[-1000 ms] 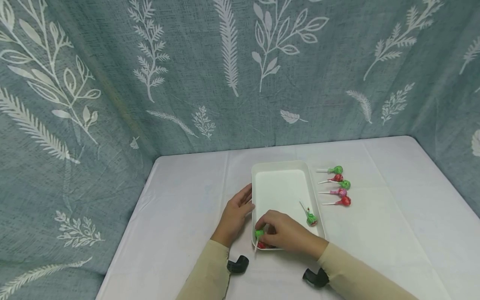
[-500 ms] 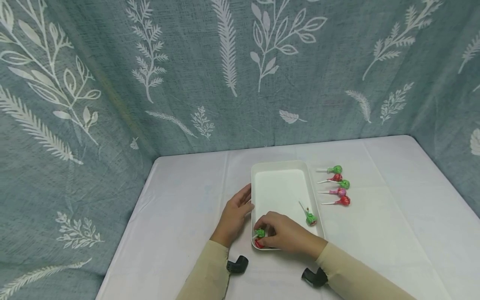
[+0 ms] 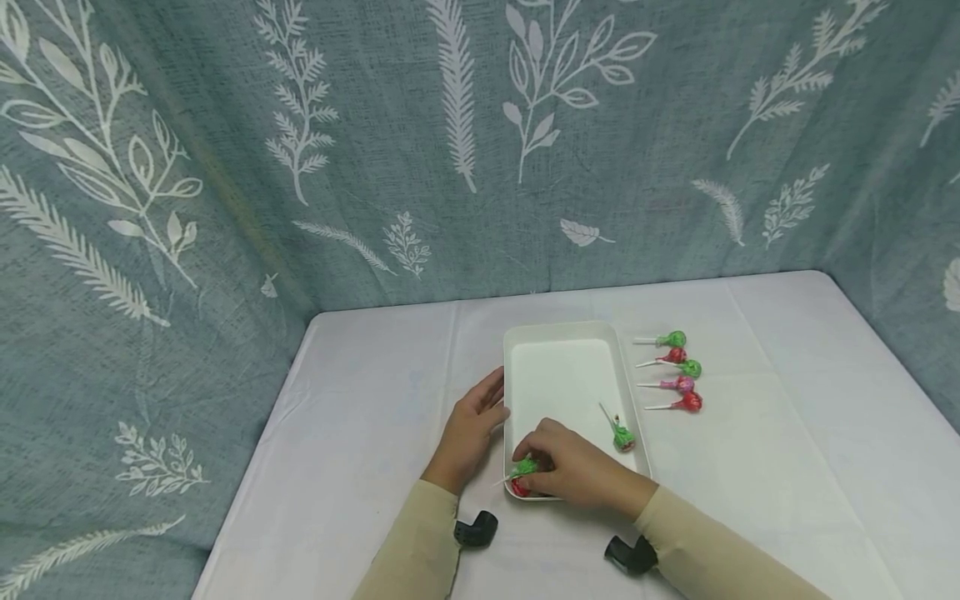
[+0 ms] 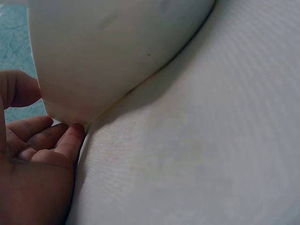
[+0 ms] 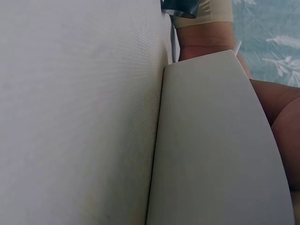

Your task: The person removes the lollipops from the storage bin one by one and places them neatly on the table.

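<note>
My right hand reaches over the near end of the white tray, its thumb and fingers pinching a green-wrapped lollipop. The stick of that lollipop points left over the tray's rim. A red lollipop lies just below it in the near left corner, partly hidden by the thumb. In the tray's near right part lies another green lollipop. My left hand rests against the tray's left side, thumb at the rim; the left wrist view shows its fingertips touching the tray wall.
Right of the tray, several lollipops lie in a column with sticks pointing left, among them a green one, a pink one and a red one. A leaf-patterned curtain hangs behind the white-covered table.
The green lollipop in my right hand has turned, its stick swinging from pointing toward me to pointing left. My left hand and the tray stay put.
</note>
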